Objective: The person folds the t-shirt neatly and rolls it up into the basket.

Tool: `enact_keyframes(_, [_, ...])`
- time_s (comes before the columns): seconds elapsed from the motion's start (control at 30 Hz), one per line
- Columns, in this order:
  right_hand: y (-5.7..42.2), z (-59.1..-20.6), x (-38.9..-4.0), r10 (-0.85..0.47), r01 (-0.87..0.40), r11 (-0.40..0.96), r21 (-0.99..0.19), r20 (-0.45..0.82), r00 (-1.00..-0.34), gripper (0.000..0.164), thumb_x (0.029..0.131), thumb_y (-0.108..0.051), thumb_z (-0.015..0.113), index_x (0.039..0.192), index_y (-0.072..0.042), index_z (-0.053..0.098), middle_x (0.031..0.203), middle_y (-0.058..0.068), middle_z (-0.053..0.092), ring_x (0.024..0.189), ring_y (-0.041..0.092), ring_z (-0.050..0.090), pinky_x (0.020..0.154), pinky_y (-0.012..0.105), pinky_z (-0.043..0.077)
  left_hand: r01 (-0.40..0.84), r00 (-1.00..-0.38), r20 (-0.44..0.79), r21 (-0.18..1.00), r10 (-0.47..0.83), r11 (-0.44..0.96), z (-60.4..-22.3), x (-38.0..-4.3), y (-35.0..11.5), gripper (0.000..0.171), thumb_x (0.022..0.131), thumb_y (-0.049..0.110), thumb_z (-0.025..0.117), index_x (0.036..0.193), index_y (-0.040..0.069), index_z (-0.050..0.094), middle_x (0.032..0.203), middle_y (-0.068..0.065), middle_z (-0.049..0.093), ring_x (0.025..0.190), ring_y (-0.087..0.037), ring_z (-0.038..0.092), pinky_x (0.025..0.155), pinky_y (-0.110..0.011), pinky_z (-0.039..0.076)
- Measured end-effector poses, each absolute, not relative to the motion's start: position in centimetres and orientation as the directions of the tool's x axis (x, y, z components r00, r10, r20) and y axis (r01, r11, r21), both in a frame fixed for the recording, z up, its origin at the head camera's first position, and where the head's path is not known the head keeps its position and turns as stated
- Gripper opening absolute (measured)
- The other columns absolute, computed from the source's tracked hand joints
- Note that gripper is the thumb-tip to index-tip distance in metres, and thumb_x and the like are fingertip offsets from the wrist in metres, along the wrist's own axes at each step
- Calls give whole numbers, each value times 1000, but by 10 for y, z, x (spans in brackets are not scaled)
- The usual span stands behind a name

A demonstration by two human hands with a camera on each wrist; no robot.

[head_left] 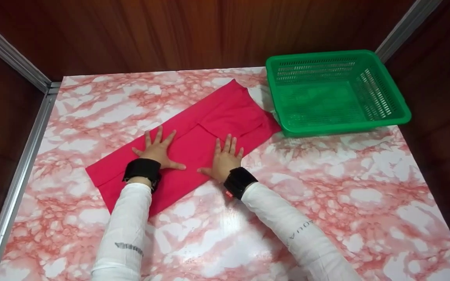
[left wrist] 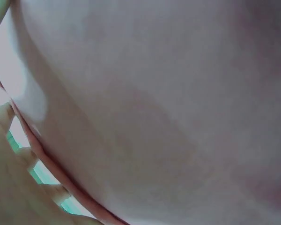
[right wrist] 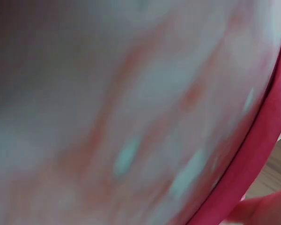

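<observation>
A bright pinkish-red shirt (head_left: 193, 132) lies flat and folded lengthwise, slanting across the table, with a sleeve turned inward near its upper right end. On its left part rests my left hand (head_left: 158, 153), palm down with the fingers spread. My right hand (head_left: 225, 160) presses on the lower right edge, fingers straight and thumb pointing left. Fingers of the left hand (left wrist: 14, 173) show at the lower left of the left wrist view. A strip of the red cloth (right wrist: 253, 159) curves along the right side of the right wrist view, which is otherwise blurred.
A green plastic basket (head_left: 338, 129) with slotted sides stands at the back right, its near left corner beside the shirt's end. The table (head_left: 326, 195) has a red and white marbled top. Dark wood-look panels (head_left: 170, 35) enclose it at the back and sides.
</observation>
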State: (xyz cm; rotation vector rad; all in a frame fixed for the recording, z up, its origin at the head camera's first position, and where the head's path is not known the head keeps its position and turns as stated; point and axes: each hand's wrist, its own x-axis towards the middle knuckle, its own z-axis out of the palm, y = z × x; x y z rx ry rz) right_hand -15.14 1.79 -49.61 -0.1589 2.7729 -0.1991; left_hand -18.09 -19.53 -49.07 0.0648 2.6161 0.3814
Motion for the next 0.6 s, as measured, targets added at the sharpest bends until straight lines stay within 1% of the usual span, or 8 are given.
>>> enact_keyframes(0.23, [34,-499,-168,-223,-169,968,-185,-330,-917,114,73,-75,57,152,-9,7,155,25,-6,144,39,-6,112,60,10,-80,-881,-469,260,54,962,-490,-178,-183,124,61,71,72,152,31,-2,157,-14,-16,138,-46,-23,88,-84,4])
enact_keyframes(0.47, [50,-497,-184,-303,-249,949,-192,-355,-884,113,75,-74,55,152,-10,4,155,23,-10,143,38,-9,113,59,6,-133,-878,-479,217,-13,967,-486,-174,-166,121,65,73,67,152,29,-5,157,-15,-15,138,-49,-18,89,-84,9])
enact_keyframes(0.6, [59,-493,-193,-345,-290,936,-201,-359,-867,111,76,-72,57,152,-10,5,156,23,-9,143,38,-9,113,58,5,-157,-876,-480,202,-42,967,-487,-173,-158,123,65,75,64,152,27,-8,156,-16,-16,137,-52,-17,88,-84,11])
